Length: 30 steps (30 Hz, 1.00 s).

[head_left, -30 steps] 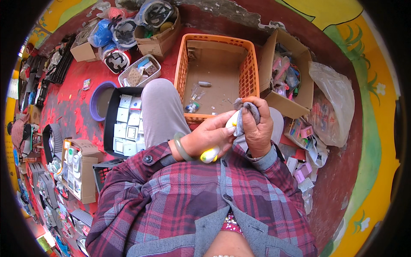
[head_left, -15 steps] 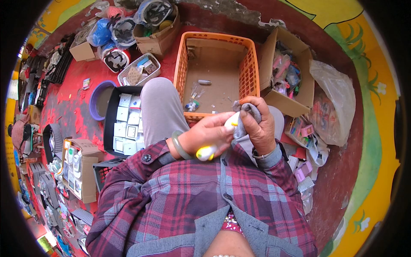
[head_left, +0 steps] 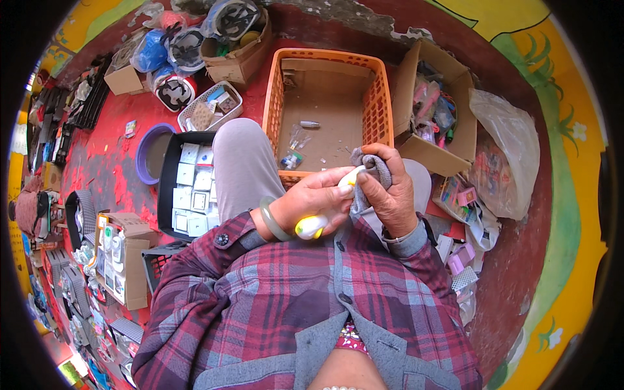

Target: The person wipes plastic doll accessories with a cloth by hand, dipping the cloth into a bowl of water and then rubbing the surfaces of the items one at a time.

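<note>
My left hand (head_left: 320,196) is closed around a small white and yellow plastic thing (head_left: 312,227). Its rounded end sticks out below my palm, while a white end shows above the fingertips; I cannot make out its kind. In my right hand (head_left: 394,196) is a bunched grey cloth (head_left: 379,170), pinched between thumb and fingers. The cloth touches the upper end of the white and yellow thing. My fingers and the cloth hide the middle of it. Both hands are above my lap, just in front of the orange basket (head_left: 387,104).
Cardboard and a few small items lie in the basket. To its right stands a cardboard box (head_left: 448,156) of mixed goods. On the left are a black tray (head_left: 168,195) of small white boxes, a purple basin (head_left: 144,162) and a white basket (head_left: 237,110). Bagged helmets (head_left: 185,52) sit beyond.
The white and yellow thing has turned slightly, and its lower end has shifted a little to the left. My right hand and the cloth have shifted slightly, still against its upper end.
</note>
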Motion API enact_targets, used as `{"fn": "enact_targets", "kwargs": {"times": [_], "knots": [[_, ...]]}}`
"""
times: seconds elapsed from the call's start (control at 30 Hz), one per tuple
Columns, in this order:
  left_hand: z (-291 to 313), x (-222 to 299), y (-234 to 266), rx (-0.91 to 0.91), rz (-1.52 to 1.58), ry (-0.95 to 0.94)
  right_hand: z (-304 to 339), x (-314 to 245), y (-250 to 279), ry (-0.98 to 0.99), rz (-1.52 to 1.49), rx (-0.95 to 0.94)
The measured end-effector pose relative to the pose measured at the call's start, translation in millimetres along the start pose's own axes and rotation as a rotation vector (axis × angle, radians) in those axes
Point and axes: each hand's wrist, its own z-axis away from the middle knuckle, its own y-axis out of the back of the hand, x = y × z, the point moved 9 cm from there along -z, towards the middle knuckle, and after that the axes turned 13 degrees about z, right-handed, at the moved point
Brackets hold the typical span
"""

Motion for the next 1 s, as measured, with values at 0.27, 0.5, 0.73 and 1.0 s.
{"fn": "enact_targets", "kwargs": {"times": [0.27,0.5,0.73,1.0], "knots": [[2,-5,-5,-0.066,-0.225,-0.045,-9,19,4,-0.148,-0.011,0.105],[5,9,-4,-0.084,0.13,-0.011,4,102,9,-0.603,-0.861,0.151],[6,22,10,-0.055,0.219,-0.11,-5,50,17,-0.371,-0.892,0.055],[6,22,3,-0.017,0.105,-0.128,-6,21,4,-0.35,-0.787,0.049]]}}
